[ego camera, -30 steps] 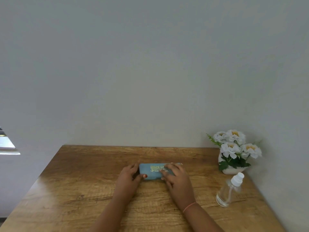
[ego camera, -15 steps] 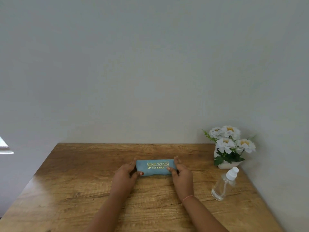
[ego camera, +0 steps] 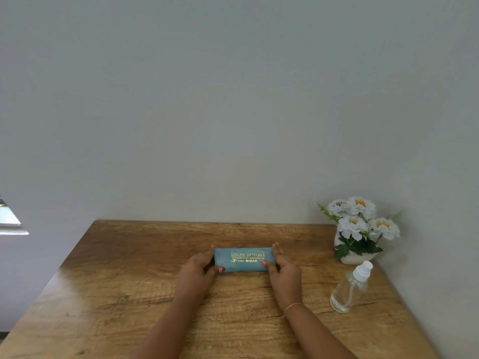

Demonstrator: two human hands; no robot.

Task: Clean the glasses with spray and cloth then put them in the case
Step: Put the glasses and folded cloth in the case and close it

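There's a blue glasses case [ego camera: 242,259] lying flat on the wooden worktop [ego camera: 124,281], gold lettering facing up. The person's got a hand on each end of it. The left hand [ego camera: 199,273] is wrapped round the case's left end, thumb on the near edge. The right hand [ego camera: 285,274] is at its right end, thumb on top and fingers [ego camera: 275,248] up along the far corner. Well off to the case's right stands a clear spray bottle [ego camera: 348,292] with a white cap. Right of the case and further back sits a little pot of white flowers [ego camera: 359,226].
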